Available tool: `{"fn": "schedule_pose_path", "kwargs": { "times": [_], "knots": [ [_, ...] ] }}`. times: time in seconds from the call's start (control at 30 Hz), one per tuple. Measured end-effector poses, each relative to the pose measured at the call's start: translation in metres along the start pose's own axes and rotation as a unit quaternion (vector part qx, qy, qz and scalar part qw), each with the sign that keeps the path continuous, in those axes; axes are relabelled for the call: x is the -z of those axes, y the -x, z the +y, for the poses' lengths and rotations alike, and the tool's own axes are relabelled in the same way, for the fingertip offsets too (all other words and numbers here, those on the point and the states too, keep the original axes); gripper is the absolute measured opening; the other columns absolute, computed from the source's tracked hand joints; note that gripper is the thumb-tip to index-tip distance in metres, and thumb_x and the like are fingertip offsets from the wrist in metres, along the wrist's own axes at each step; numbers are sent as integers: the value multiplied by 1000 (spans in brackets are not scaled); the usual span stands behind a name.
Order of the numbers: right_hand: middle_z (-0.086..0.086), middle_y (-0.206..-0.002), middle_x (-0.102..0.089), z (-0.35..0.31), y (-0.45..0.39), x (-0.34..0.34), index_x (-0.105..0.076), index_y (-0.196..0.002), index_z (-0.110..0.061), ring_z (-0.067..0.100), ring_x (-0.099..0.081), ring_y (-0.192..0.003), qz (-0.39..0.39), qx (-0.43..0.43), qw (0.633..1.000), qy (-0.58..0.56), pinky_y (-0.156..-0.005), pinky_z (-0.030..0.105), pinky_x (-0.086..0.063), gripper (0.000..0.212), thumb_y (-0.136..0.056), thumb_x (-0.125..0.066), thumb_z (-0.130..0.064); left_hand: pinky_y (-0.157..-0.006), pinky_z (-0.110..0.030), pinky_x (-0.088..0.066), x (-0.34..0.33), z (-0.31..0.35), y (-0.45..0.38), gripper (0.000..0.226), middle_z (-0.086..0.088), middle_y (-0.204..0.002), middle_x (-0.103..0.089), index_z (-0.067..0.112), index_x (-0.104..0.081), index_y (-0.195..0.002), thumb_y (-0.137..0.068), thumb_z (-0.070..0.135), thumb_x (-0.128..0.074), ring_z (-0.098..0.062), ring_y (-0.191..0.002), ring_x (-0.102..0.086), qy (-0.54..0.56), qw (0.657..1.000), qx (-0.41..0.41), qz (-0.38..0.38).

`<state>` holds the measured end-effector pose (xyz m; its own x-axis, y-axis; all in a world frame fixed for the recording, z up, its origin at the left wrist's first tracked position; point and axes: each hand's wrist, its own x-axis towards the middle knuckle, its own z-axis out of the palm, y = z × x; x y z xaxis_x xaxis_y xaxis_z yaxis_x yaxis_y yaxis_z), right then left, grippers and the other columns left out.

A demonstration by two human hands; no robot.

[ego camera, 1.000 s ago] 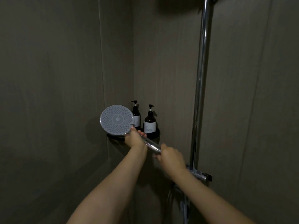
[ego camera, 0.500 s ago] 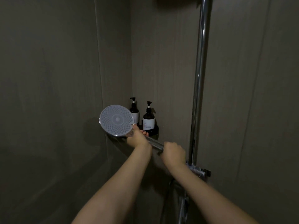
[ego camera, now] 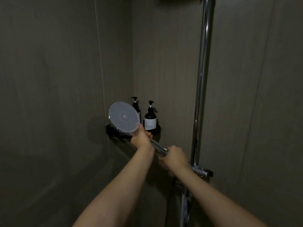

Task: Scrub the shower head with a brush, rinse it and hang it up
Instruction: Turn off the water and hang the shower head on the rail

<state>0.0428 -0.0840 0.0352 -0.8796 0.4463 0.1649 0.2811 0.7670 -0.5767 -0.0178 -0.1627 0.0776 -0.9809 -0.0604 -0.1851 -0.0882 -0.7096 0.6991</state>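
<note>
A dim shower corner with grey-brown wall panels. Both hands hold a chrome handheld shower head (ego camera: 124, 117) near the middle of the view. The left hand (ego camera: 142, 138) grips the handle just below the round spray face, which is turned toward the camera. The right hand (ego camera: 176, 157), at four o'clock from the left, is wrapped around the handle's lower end. Behind the shower head, two dark pump bottles (ego camera: 150, 119) stand on a black corner shelf (ego camera: 156, 131). At three o'clock, a vertical chrome riser rail (ego camera: 202, 79) runs up the wall.
</note>
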Motion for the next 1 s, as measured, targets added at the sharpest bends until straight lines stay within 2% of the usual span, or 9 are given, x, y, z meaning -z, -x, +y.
{"fn": "schedule_pose_path", "kwargs": {
  "times": [0.03, 0.1, 0.2, 0.33, 0.47, 0.57, 0.73, 0.9, 1.0],
  "knots": [
    [7, -97, -69, 0, 1, 2, -66, -102, -12, 22, -66, -87, 45, 9, 998, 51, -72, 29, -52, 25, -83, -65, -28, -58, -25, -48, 0, -3, 0, 17, -1, -66, -53, 10, -56, -87, -88, 26, -61, -12, -58, -52, 19, 1000, 17, 15],
    [8, -100, -69, 3, 3, 7, -66, -104, -11, 25, -66, -92, 57, 5, 995, 87, -71, 27, -50, 26, -85, -62, -27, -51, -23, -44, 4, -7, 0, 17, 2, -61, -48, 13, -54, -86, -88, 29, -60, -9, -51, -47, 47, 997, 57, -17],
    [6, -95, -70, 5, 5, -4, -67, -102, -14, 23, -67, -89, 6, -26, 1000, -9, -77, 31, -54, 28, -79, -69, -30, -45, -20, -32, 10, -5, 0, 19, 7, -52, -38, 18, -53, -78, -91, 32, -55, -6, -42, -35, 39, 988, 82, -121],
    [7, -94, -70, 4, 11, -14, -66, -105, -10, 22, -67, -90, -5, -41, 988, -151, -81, 36, -55, 33, -77, -73, -24, -38, -17, -30, 2, 2, -1, 26, 8, -46, -33, 19, -47, -70, -95, 26, -48, -5, -37, -31, -23, 974, 55, -220],
    [-2, -71, -57, 1, 17, 3, -60, -108, -10, 13, -55, -64, -123, -33, 963, -236, -56, 23, -42, 36, -76, -75, -19, -34, -14, -28, 2, 5, -3, 33, 9, -38, -32, 19, -41, -65, -97, 26, -42, -3, -30, -30, -8, 960, 66, -272],
    [-4, -57, -45, 8, 20, 4, -54, -86, -19, 8, -40, -45, -215, -44, 942, -255, -41, 19, -33, 19, -78, -70, -25, -33, -13, -28, 3, 2, -1, 37, 8, -35, -32, 19, -36, -62, -98, 28, -38, -2, -29, -30, -27, 945, 84, -316],
    [-7, -51, -44, 16, 10, 18, -52, -77, -23, 3, -38, -35, -231, -19, 930, -284, -36, 16, -33, 20, -80, -70, -30, -38, -14, -32, -10, 8, 6, 40, 8, -36, -31, 19, -36, -60, -98, 30, -37, -3, -31, -32, -60, 933, 73, -348],
    [-4, -56, -44, 25, 12, -2, -54, -91, -14, 8, -39, -44, -192, -47, 936, -291, -41, 20, -33, 25, -81, -67, -33, -36, -15, -31, -10, -5, 4, 36, 8, -36, -31, 20, -35, -63, -98, 27, -40, -3, -30, -31, -97, 924, 85, -360],
    [-3, -54, -44, 35, 13, -3, -53, -82, -16, 8, -39, -44, -259, -37, 910, -321, -43, 20, -35, 19, -82, -67, -28, -37, -15, -32, -9, -15, 4, 37, 7, -36, -32, 18, -33, -61, -97, 27, -41, -4, -31, -32, -148, 909, 81, -380]
  ]
}}
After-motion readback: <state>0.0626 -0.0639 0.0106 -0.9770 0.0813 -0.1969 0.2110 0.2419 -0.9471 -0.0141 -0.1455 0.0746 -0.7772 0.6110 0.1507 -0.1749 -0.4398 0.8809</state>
